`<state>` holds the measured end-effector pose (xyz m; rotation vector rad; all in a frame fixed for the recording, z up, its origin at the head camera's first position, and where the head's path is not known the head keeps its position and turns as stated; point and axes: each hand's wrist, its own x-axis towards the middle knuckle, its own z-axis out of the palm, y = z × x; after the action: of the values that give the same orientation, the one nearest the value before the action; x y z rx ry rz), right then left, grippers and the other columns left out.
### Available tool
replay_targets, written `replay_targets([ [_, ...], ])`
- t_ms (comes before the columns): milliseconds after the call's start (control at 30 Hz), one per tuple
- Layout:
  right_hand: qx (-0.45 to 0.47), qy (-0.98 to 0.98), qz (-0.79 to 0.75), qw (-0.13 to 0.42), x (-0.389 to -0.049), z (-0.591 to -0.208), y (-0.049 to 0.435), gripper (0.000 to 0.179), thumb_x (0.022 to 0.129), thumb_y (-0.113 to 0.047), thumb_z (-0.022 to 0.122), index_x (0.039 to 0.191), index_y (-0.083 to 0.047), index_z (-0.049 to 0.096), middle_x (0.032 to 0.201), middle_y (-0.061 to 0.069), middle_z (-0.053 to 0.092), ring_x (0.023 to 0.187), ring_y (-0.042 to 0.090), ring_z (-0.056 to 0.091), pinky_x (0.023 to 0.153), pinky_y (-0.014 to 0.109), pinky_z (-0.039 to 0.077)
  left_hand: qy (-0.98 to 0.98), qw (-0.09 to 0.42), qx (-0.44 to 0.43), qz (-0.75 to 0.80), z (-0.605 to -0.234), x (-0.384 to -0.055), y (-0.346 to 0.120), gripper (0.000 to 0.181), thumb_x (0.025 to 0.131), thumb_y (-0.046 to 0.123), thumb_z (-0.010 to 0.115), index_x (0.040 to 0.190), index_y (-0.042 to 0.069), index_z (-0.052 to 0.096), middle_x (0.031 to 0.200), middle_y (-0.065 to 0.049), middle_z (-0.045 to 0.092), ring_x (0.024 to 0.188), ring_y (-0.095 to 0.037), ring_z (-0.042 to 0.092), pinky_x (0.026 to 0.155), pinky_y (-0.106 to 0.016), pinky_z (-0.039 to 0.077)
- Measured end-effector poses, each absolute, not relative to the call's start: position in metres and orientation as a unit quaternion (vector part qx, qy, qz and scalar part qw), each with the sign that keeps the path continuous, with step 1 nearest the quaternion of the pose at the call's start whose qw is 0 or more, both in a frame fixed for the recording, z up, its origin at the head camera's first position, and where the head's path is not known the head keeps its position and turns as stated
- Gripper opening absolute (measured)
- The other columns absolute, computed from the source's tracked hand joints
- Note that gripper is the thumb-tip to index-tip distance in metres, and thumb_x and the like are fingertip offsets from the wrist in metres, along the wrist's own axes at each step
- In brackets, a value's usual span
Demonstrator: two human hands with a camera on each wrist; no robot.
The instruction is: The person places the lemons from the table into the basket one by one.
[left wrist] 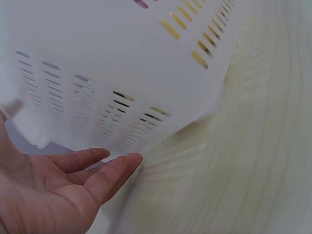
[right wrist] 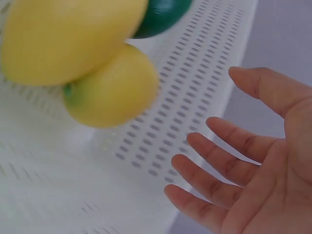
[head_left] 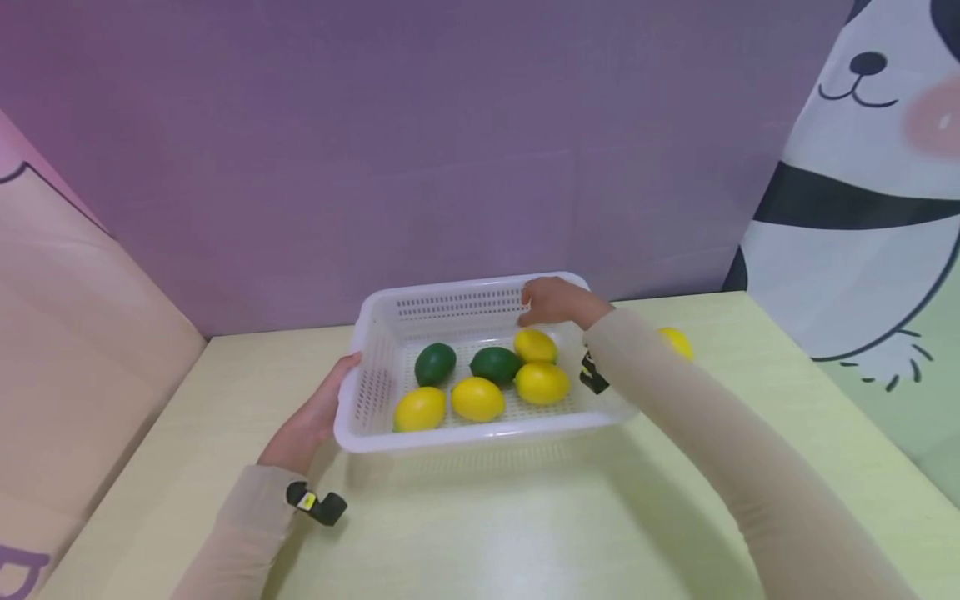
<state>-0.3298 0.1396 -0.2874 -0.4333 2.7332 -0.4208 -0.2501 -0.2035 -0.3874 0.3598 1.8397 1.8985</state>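
A white perforated plastic basket (head_left: pixel 487 431) holds several yellow lemons (head_left: pixel 477 399) and two dark green, lemon-shaped fruits (head_left: pixel 435 364). My left hand (head_left: pixel 318 412) holds the basket at its left end, thumb up at the rim. In the left wrist view, that hand's other fingers (left wrist: pixel 105 173) reach out low against the slotted side wall. My right hand (head_left: pixel 555 302) is over the basket's back right corner, above a lemon (head_left: pixel 536 346). Its fingers (right wrist: pixel 219 156) are spread apart with nothing between them, as the right wrist view shows.
Another lemon (head_left: pixel 677 342) lies on the pale wooden table (head_left: pixel 480 533), right of the basket and partly hidden by my right sleeve. Close behind the basket rises a purple cloth backdrop (head_left: pixel 465 167). A panda-print panel (head_left: pixel 862 275) stands along the right side.
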Motion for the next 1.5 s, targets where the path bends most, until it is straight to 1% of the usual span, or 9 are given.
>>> replay_targets([
  [167,-0.158,0.958,-0.173,0.162,-0.331,-0.273,0.152,0.045,0.089,-0.028,0.062,0.124,-0.001,0.05,0.127,0.018,0.052,0.113,0.032,0.048,0.098,0.046,0.041,0.665,0.235,0.131,0.697,-0.387,-0.252,-0.203,0.069,0.097,0.053,0.011,0.151,0.014,-0.008,0.147,-0.034,0.014,0.132,-0.052,0.023,0.096,-0.055,0.041],
  [300,-0.174,0.956,-0.183,0.15,-0.328,-0.262,0.166,0.045,0.09,-0.024,0.06,0.123,0.004,0.049,0.128,0.023,0.05,0.115,0.036,0.046,0.099,0.05,0.039,0.666,0.232,0.13,0.697,-0.388,-0.252,-0.203,0.07,0.097,0.053,0.012,0.151,0.013,-0.008,0.147,-0.035,0.014,0.132,-0.051,0.024,0.097,-0.055,0.041],
  [467,-0.166,0.96,-0.183,0.132,-0.325,-0.254,0.184,0.045,0.091,-0.023,0.058,0.124,0.006,0.047,0.128,0.026,0.049,0.115,0.038,0.046,0.098,0.052,0.04,0.663,0.233,0.132,0.699,-0.388,-0.253,-0.203,0.069,0.097,0.052,0.012,0.151,0.014,-0.007,0.146,-0.035,0.014,0.132,-0.051,0.025,0.096,-0.056,0.041],
  [733,-0.165,0.958,-0.212,0.098,-0.322,-0.247,0.216,0.044,0.09,-0.022,0.057,0.118,0.01,0.049,0.121,0.029,0.051,0.109,0.041,0.048,0.094,0.055,0.04,0.668,0.235,0.108,0.698,-0.385,-0.253,-0.201,0.069,0.097,0.055,0.014,0.151,0.018,-0.007,0.149,-0.031,0.013,0.134,-0.051,0.021,0.098,-0.058,0.038],
  [933,-0.16,0.956,-0.232,0.082,-0.322,-0.249,0.239,0.044,0.091,-0.021,0.057,0.12,0.011,0.047,0.122,0.032,0.049,0.112,0.043,0.046,0.097,0.057,0.037,0.659,0.239,0.114,0.704,-0.385,-0.254,-0.199,0.068,0.097,0.052,0.013,0.151,0.016,-0.006,0.148,-0.032,0.014,0.133,-0.052,0.022,0.096,-0.058,0.04],
  [1233,-0.124,0.959,-0.236,0.096,-0.322,-0.257,0.264,0.048,0.094,-0.025,0.055,0.124,0.011,0.044,0.125,0.032,0.045,0.112,0.044,0.043,0.095,0.059,0.038,0.658,0.243,0.112,0.704,-0.384,-0.252,-0.201,0.069,0.097,0.054,0.011,0.151,0.016,-0.006,0.148,-0.033,0.014,0.133,-0.05,0.024,0.097,-0.057,0.04],
  [1367,-0.12,0.962,-0.224,0.097,-0.324,-0.263,0.276,0.05,0.094,-0.028,0.055,0.124,0.01,0.044,0.124,0.032,0.046,0.11,0.044,0.044,0.093,0.059,0.04,0.662,0.239,0.112,0.701,-0.384,-0.25,-0.203,0.07,0.096,0.055,0.011,0.151,0.014,-0.007,0.147,-0.034,0.016,0.132,-0.048,0.028,0.097,-0.056,0.04],
  [1500,-0.119,0.967,-0.206,0.097,-0.325,-0.269,0.288,0.051,0.092,-0.029,0.057,0.122,0.011,0.045,0.121,0.033,0.048,0.107,0.044,0.047,0.091,0.058,0.041,0.669,0.234,0.109,0.697,-0.385,-0.249,-0.204,0.071,0.096,0.056,0.012,0.151,0.014,-0.007,0.147,-0.034,0.016,0.132,-0.048,0.028,0.097,-0.055,0.041],
])
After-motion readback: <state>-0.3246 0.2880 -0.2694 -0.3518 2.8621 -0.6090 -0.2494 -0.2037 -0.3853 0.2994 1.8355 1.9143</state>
